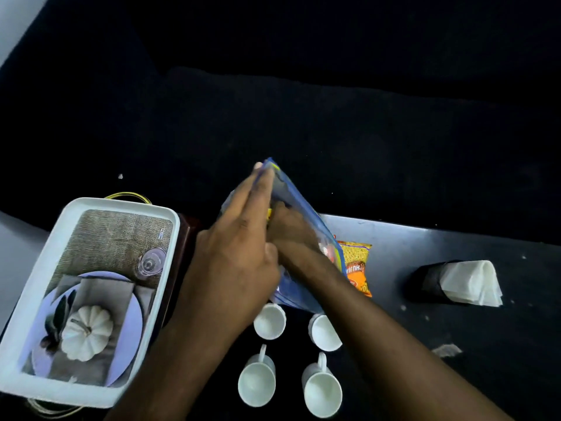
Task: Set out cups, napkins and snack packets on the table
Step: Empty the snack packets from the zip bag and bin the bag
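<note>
Both hands grip a blue snack packet (299,205) that stands tilted above the table, its top corner pointing away from me. My left hand (239,247) lies flat along the packet's left face. My right hand (291,235) clasps it from the right, partly hidden behind the left. An orange snack packet (358,262) lies flat on the table just right of the blue one. Several white cups (269,322) stand in two rows near the table's front edge, below my hands. White napkins (470,284) sit in a dark holder at the right.
A white rectangular tray (27,302) with a printed picture of a plate and pumpkin sits at the left, over a dark brown tray (185,235). The dark table (455,241) ends at a far edge behind the packets; beyond is dark floor.
</note>
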